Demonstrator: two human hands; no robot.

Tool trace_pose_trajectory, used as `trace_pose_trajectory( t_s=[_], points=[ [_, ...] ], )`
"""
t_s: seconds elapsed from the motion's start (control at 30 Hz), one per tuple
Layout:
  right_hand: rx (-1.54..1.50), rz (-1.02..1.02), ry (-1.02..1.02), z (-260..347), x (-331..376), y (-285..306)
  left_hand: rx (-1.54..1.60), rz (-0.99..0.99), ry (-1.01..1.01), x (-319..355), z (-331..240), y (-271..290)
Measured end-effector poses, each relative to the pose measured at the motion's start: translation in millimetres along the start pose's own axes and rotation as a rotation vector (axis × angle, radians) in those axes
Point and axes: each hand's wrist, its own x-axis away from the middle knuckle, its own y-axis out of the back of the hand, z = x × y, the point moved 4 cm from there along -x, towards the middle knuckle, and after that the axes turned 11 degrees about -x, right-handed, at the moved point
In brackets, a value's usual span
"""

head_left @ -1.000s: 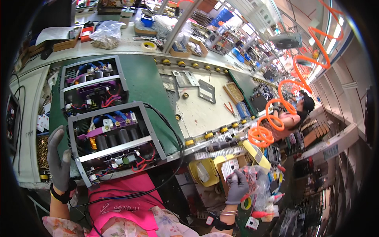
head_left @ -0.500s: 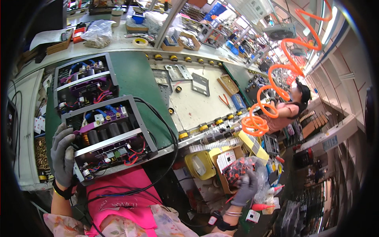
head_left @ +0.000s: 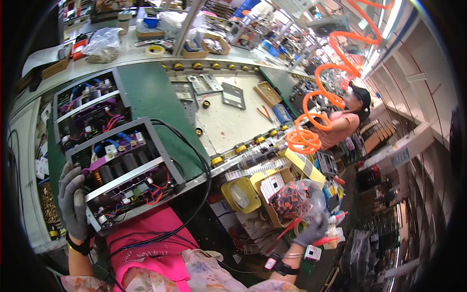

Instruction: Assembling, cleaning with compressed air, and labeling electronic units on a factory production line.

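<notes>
An open electronics unit with a grey metal frame sits at the near edge of the bench. Coils, dark cylinders and blue and red wires show inside it. My left hand, in a grey glove, grips the unit's left side with its fingers along the frame. A similar unit stands just behind. Off to the right, my gloved right hand is low over the side clutter, beside a cardboard box of red and black parts. Its fingers look bent, but their tips are hidden. A red pointed object lies beside it.
Black cables loop off the unit's right side. A yellow bin stands below the bench edge. Orange coiled hose hangs at the right, near another person. Metal plates and pliers lie on the white surface.
My right hand has moved a little right, away from the box, uncovering more of the red pointed object. The left hand stays on the unit. The whole view has shifted slightly.
</notes>
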Motion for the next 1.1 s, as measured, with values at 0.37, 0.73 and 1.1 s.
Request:
trace_pose_trajectory(
  t_s=[0.37,0.73,1.1],
  points=[
    [-1.064,1.110,-0.159,-6.7,-19.8,-296.8,0.057,0.022,-0.165,2.9,14.4,13.4],
    [-1.162,1.335,-0.116,143.2,-36.0,-297.7,0.108,-0.109,-0.056,-14.3,54.1,15.7],
    [-1.086,1.428,-0.152,300.1,12.6,-236.2,0.020,-0.148,0.260,-43.7,138.8,1.9]
  ],
)
